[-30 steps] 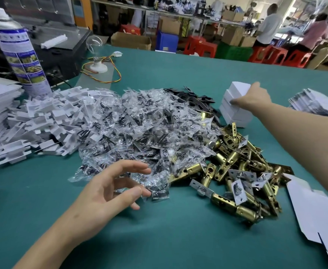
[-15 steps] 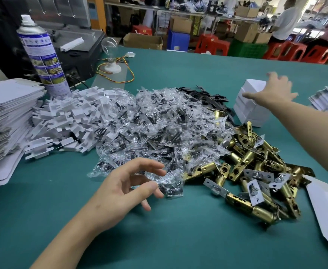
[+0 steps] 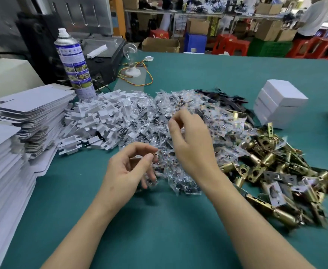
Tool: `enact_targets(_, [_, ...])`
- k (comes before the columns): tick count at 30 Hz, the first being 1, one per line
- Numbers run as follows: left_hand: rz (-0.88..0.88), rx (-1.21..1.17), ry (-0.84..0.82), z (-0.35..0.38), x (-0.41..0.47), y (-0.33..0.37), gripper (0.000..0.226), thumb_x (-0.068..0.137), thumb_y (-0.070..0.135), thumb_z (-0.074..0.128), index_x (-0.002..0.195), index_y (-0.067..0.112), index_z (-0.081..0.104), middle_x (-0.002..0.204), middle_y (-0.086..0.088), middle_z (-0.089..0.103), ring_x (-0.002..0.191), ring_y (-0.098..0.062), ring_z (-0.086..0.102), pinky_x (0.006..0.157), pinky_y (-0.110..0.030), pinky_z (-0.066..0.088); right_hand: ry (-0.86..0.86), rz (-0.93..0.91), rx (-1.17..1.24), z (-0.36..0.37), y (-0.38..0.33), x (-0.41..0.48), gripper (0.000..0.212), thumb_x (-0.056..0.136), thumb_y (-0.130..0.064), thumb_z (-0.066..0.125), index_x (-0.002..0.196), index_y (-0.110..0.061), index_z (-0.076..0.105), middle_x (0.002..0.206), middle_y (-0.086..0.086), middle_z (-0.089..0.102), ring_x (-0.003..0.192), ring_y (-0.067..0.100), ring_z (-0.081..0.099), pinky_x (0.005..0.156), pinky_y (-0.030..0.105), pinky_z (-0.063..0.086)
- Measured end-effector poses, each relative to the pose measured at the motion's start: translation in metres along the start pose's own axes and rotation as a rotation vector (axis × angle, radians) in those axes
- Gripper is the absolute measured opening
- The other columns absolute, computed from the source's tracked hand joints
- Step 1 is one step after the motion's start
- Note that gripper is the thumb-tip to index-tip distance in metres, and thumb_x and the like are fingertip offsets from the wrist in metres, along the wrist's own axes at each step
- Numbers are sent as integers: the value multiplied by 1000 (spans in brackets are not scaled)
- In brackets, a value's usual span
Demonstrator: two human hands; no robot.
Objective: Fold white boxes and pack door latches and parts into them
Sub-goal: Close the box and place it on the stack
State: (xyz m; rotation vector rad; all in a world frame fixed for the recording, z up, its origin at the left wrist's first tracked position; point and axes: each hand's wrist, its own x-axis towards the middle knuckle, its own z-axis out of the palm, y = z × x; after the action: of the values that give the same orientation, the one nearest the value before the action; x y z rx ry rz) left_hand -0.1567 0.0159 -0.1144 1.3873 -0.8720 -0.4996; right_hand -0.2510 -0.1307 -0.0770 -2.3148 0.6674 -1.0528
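Return from the folded boxes [image 3: 279, 101] at two o'clock: right hand [image 3: 190, 144] joined left hand [image 3: 128, 171] over the bagged parts [image 3: 223, 121], both half-curled, grip unclear; picking parts looked next.

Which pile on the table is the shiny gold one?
The heap of brass door latches at the right; the clear plastic bags and white plastic pieces aren't gold.

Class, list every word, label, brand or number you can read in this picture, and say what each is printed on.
No text here is clear enough to quote.
Spray can: the label has lettering and picture panels, too small and blurred to read.
Tags on the latches: dark marks, unreadable.
Cartons at the back: no lettering can be made out.
White boxes: plain, no print visible.
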Motion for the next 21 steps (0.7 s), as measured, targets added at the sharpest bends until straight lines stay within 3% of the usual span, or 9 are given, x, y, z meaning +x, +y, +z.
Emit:
enact_targets(2, [19,49,44,-6,4,0,24,102,6,63,100,28,73,93,-5,75,61,-16,68,47,-24,52,52,-19,8,6,1,-16,24,106,-27,47,83,-21,48,75,-8,51,78,15,45,74,38,38])
enact_targets(5, [-6,161,121,-19,19,3,23,101,11,66,102,33,72,98,4,75,75,-13,73,58,-22,55,53,-44,-12,11,5,-29,29,107,-30,43,81,-20,46,73,-8,49,76,16,44,76,39,39])
enact_targets(8, [-31,301,220,-33,45,7,17,99,17,68,102,34,68,97,9,74,87,-3,71,75,-19,55,31,-73,-38,14,11,-36,27,106,-30,47,81,-20,49,73,-8,49,77,16,44,77,38,39])
enact_targets(10, [-10,438,285,-42,64,11,15,98,14,68,101,29,67,101,9,71,89,2,65,78,-15,53,-21,-82,-42,17,15,-42,27,105,-29,51,80,-19,52,73,-8,50,78,16,46,77,39,40])
enact_targets(13, [30,790,321,-57,95,21,20,97,14,63,114,16,72,120,-6,66,113,-21,61,98,-35,49,-60,-68,-19,21,17,-46,25,104,-33,52,83,-21,56,75,-10,52,79,14,47,75,36,39])
enact_targets(15, [37,1016,358,-71,115,31,28,97,19,61,122,16,72,133,-10,61,126,-29,53,100,-41,45,-62,-45,5,21,16,-46,20,103,-38,51,91,-24,58,80,-13,54,80,12,50,77,33,39])
enact_targets(18, [-10,1360,386,-96,138,46,36,99,23,56,131,9,67,136,-17,57,128,-37,48,101,-47,44,-63,-19,25,19,17,-46,18,104,-39,49,103,-24,59,86,-19,51,85,12,52,80,34,42])
enact_targets(21, [-173,1633,331,-121,154,50,43,100,27,57,134,0,60,139,-26,54,135,-43,42,115,-49,35,-91,6,14,18,17,-46,25,102,-43,44,109,-23,60,88,-16,53,88,12,52,83,35,43])
